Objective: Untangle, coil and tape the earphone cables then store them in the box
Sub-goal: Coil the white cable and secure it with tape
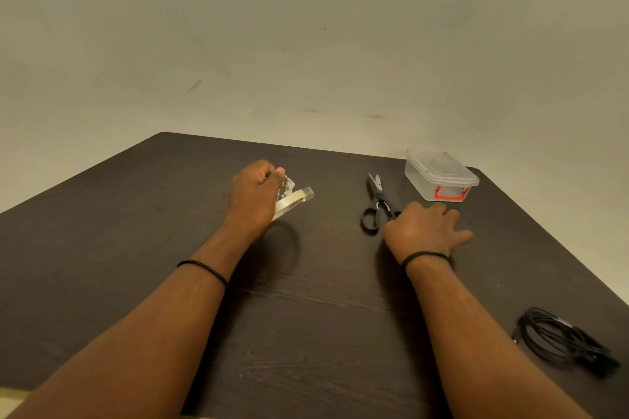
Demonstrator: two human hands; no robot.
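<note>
I'm seeing the left hand [253,196] gripping the tape roll [293,202] plus a white earphone bundle [288,184], the right hand [425,231] reaching spread-fingered beside the scissors [377,202], while the black cable [565,340] is lying coiled but seemingly untaped and the box [440,175] is sitting closed.

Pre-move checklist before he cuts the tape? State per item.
1. Tape roll held in left hand: ok.
2. White earphone cable gripped with the roll: ok; whether coiled, cannot tell.
3. Right hand on scissors: not ok, it only reaches their handles, fingers spread.
4. Tape end pulled free: cannot tell.
5. Box ready to receive: not ok, lid on, red latch down.
6. Black cable bundle taped: cannot tell, lies apart near the right table edge.
</note>
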